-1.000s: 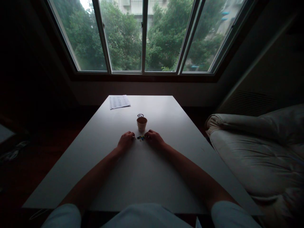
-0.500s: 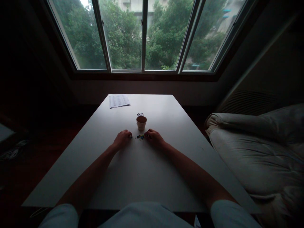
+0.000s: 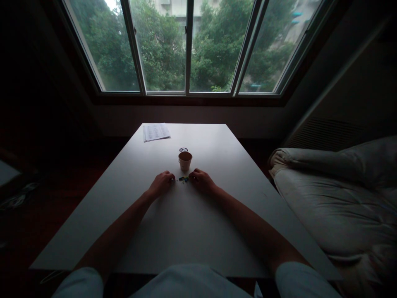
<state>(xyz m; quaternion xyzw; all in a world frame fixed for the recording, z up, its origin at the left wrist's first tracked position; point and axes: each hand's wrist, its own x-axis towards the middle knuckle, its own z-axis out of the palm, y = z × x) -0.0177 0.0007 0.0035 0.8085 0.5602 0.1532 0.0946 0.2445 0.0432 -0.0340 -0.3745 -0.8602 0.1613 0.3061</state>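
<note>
Several small coloured pieces (image 3: 183, 179), blue, green and yellow, lie in a loose cluster on the white table (image 3: 186, 231). My left hand (image 3: 163, 182) rests just left of them, its fingers closed in a pinch; whatever sits between the fingertips is too small to make out. On the other side, my right hand (image 3: 200, 179) has curled fingers touching or almost touching the right end of the cluster. What those fingers hold is hidden. A small light bucket-shaped cup (image 3: 185, 161) stands upright just beyond the pieces, its reddish-brown inside showing.
Behind the cup lies a small dark looped object (image 3: 183, 150). Printed papers (image 3: 156, 132) are stacked at the table's far left corner. To the right is a pale cushioned seat (image 3: 328, 198). A wide window (image 3: 186, 49) spans the far wall.
My left hand has shifted slightly right, closer to the coloured pieces, and a small bit that showed at its fingertips is no longer visible. The right hand stays nearly still.
</note>
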